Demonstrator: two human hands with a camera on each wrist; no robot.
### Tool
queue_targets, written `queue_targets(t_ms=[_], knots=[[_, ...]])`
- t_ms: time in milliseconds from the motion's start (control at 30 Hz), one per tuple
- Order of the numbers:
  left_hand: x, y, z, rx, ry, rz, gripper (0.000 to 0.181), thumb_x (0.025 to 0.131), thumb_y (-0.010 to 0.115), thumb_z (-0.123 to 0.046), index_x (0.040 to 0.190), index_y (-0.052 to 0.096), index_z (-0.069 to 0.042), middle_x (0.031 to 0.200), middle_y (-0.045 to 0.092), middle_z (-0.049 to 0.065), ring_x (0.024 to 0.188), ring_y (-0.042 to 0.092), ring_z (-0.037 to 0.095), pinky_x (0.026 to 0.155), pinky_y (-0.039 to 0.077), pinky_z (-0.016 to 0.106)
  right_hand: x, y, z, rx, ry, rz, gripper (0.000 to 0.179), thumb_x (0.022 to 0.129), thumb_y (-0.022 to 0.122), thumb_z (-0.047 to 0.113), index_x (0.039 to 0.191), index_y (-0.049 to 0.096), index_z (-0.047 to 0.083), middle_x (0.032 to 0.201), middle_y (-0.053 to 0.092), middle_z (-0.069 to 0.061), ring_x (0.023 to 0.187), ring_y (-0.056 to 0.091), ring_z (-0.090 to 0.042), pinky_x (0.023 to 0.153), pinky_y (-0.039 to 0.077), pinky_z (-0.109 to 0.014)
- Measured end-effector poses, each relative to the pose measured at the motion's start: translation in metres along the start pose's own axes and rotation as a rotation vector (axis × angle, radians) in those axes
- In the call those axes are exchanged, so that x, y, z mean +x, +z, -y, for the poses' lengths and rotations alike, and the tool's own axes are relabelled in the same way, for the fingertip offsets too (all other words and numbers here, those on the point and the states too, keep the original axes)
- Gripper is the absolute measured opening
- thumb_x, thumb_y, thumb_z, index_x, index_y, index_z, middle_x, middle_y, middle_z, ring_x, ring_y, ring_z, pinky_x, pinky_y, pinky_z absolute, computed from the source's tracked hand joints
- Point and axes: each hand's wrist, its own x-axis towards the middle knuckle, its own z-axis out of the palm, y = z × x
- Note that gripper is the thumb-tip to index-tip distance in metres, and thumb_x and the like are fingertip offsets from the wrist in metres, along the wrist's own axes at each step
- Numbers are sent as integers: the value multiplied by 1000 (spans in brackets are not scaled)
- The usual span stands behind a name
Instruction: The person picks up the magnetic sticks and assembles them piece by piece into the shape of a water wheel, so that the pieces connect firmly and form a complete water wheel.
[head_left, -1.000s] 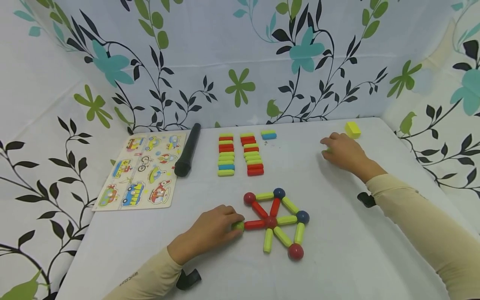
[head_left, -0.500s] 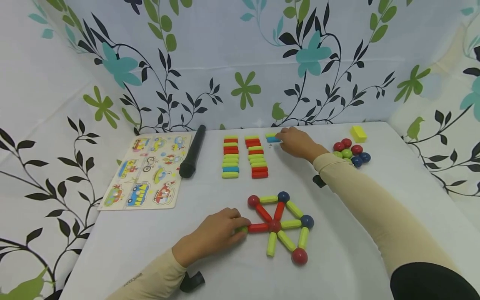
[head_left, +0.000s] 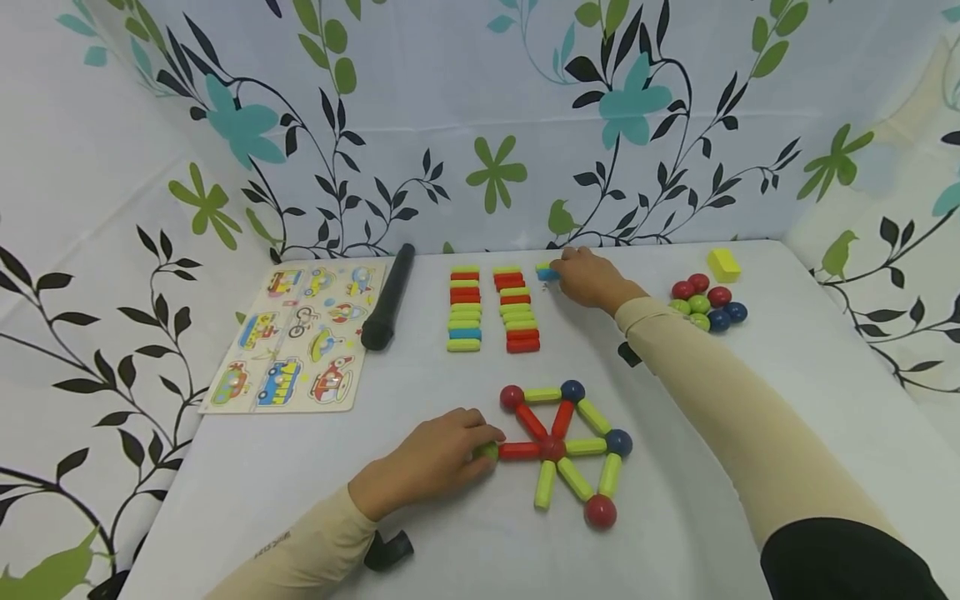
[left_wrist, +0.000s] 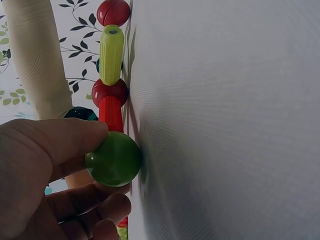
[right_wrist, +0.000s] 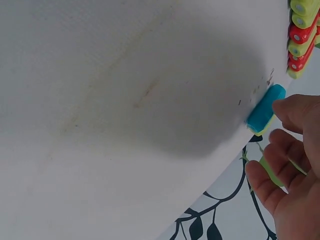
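My left hand pinches a green ball between thumb and fingers, low at the tabletop. The ball meets the end of a red magnetic stick. That stick runs to the red centre ball of a flat, wheel-like figure of sticks and balls. At the far side, my right hand has its thumb on one end of a blue stick; the index finger is hidden behind the thumb. A yellow-green stick lies right along the blue one.
Two columns of coloured sticks lie left of the right hand. Loose balls cluster beneath the right forearm's far side, near a yellow block. A black microphone lies beside a picture puzzle board.
My right hand has gone from the loose balls leftward to the blue stick, uncovering the balls. The left hand stays on the green ball. The camera view has shifted slightly.
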Motion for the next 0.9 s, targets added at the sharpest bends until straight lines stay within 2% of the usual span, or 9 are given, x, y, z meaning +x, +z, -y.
queue_targets(t_ms=[100, 333, 567, 767, 900], knots=[[-1, 0, 0, -6, -1, -1, 33, 91, 77, -24, 124, 73, -19, 104, 67, -4, 91, 57, 8, 76, 54, 22, 0, 0, 0, -25, -1, -2, 45, 103, 57, 18, 147, 55, 10, 142, 50, -19, 125, 46, -36, 107, 46, -52], [-4, -2, -1, -1, -2, -8, 32, 92, 76, -25, 123, 73, -19, 105, 68, -4, 93, 59, 9, 78, 55, 23, 2, 3, -1, -86, -10, -29, 36, 102, 59, 17, 136, 63, 8, 130, 56, -16, 114, 49, -33, 101, 50, -48], [-5, -2, -1, 12, -10, -5, 33, 92, 76, -27, 124, 73, -18, 106, 68, -4, 97, 60, 11, 80, 56, 25, 4, 6, 1, -43, -25, -76, 40, 99, 66, 19, 136, 61, 6, 130, 64, -16, 115, 55, -34, 101, 51, -49], [-5, -1, -1, 7, -17, -2, 34, 92, 76, -27, 125, 73, -18, 108, 69, -4, 99, 61, 12, 81, 56, 26, 2, 7, 6, -70, 10, -59, 37, 100, 66, 21, 133, 65, 6, 121, 64, -16, 109, 56, -33, 98, 53, -47], [-5, -2, -2, 1, -22, 1, 35, 92, 77, -27, 126, 72, -18, 109, 69, -3, 100, 61, 12, 82, 57, 27, -2, 6, 9, -26, 26, -51, 37, 99, 67, 20, 133, 63, 4, 122, 66, -17, 110, 60, -34, 99, 53, -48]])
